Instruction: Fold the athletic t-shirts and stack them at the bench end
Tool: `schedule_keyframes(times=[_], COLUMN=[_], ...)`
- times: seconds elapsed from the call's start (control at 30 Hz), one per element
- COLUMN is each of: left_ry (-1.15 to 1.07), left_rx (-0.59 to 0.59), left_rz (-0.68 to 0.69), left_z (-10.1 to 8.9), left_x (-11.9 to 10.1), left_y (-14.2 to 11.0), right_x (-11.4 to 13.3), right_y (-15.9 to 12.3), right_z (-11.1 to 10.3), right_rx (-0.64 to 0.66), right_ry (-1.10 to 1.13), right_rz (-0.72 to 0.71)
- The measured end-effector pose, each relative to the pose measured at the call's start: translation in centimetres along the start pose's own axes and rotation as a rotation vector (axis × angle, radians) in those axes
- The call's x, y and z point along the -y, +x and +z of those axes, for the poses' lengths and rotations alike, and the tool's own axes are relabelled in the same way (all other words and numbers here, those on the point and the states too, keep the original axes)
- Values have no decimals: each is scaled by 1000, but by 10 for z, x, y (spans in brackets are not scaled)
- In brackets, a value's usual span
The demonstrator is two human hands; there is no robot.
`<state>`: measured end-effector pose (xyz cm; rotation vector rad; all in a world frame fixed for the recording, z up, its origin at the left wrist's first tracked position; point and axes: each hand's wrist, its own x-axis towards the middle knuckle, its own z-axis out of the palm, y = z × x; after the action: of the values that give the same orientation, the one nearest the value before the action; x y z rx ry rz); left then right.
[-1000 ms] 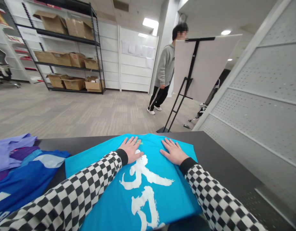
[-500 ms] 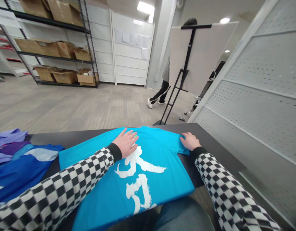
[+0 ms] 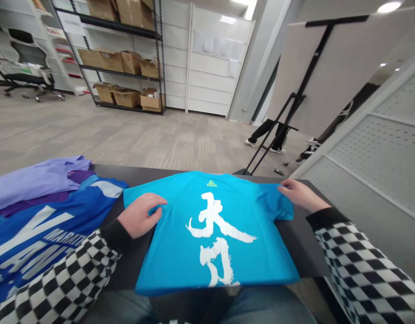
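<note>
A bright blue T-shirt lies flat on the dark surface, with white brush-stroke characters down its middle and a small yellow-green logo below the collar. The left hand rests on its side, and the right hand is at its sleeve.

the scene is evenly bright, lit from above by a round ceiling light and a long ceiling panel cut off by the top edge. shadows stay soft and faint, and the blue t-shirt shows no glare. the wide lens bends things toward the edges: the metal shelving leans and the perforated wall panel slants steeply. the frame looks fairly sharp, with only far details going soft.
</note>
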<state>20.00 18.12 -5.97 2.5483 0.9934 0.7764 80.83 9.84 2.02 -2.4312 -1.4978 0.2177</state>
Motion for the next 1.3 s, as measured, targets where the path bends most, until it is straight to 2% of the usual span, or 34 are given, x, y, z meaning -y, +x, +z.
schedule_keyframes(times=[0.13, 0.23, 0.33, 0.43, 0.53, 0.63, 0.73, 0.8, 0.9, 0.97, 1.07, 1.2, 1.3], left_ry=[-2, 19, 5, -8, 0, 8, 12, 14, 10, 8, 42, 77, 42], left_rx=[36, 98, 122, 117, 114, 132, 154, 158, 159, 164, 161, 167, 256], left_rz=[-39, -49, -50, -59, -78, -89, -101, -105, -101, -97, -111, -80, 16], left_z=[8, 11, 10, 9, 9, 8, 8, 8, 7, 6, 4, 3, 12], left_x=[5, 1, 0, 0, -1, -4, -5, -4, -4, -5, -10, -31, -54], left_y=[4, 7, 6, 4, 4, 5, 6, 6, 6, 5, 5, 10, 21], right_x=[74, 143, 206, 253, 286, 306, 314, 312, 299, 283, 254, 209, 174], right_y=[-13, -30, -44, -50, -56, -65, -75, -79, -77, -71, -59, -49, -37], right_z=[-8, 7, 38, 77, 112, 139, 157, 163, 162, 154, 137, 119, 115], right_rx=[44, 176, 301, 393, 448, 449, 460, 539, 668, 653, 445, 87, -41], right_ry=[90, 264, 420, 495, 477, 455, 514, 570, 730, 837, 794, 427, 207], right_rz=[-145, -164, -190, -244, -274, -292, -355, -389, -377, -368, -396, -531, -595])
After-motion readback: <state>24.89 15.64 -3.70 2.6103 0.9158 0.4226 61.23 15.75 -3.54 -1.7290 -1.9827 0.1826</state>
